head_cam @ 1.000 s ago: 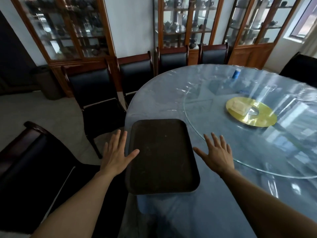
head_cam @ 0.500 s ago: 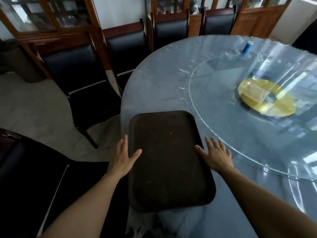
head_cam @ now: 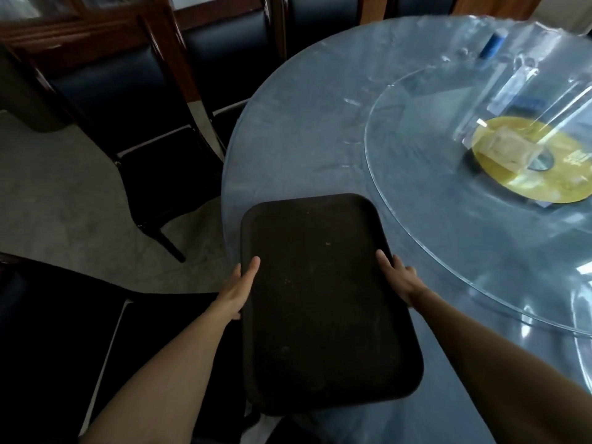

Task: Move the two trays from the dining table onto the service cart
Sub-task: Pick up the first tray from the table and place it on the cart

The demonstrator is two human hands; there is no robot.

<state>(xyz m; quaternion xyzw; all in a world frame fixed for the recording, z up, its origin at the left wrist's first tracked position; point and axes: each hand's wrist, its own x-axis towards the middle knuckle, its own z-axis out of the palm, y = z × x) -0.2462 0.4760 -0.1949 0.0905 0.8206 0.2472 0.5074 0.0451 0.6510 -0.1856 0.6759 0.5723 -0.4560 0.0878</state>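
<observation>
A dark brown rectangular tray lies on the near edge of the round dining table, its near end overhanging the table rim. My left hand grips the tray's left rim, thumb on top and fingers under. My right hand grips the right rim the same way. I see only one tray surface; whether another lies under it I cannot tell. No service cart is in view.
A glass turntable with a yellow disc and a clear packet sits to the right of the tray. A blue cap stands at the far side. Dark wooden chairs ring the table; another chair is at my left.
Both hands were open and spread beside the tray; they have closed in onto its left and right rims. My view has tilted down and moved closer to the tray.
</observation>
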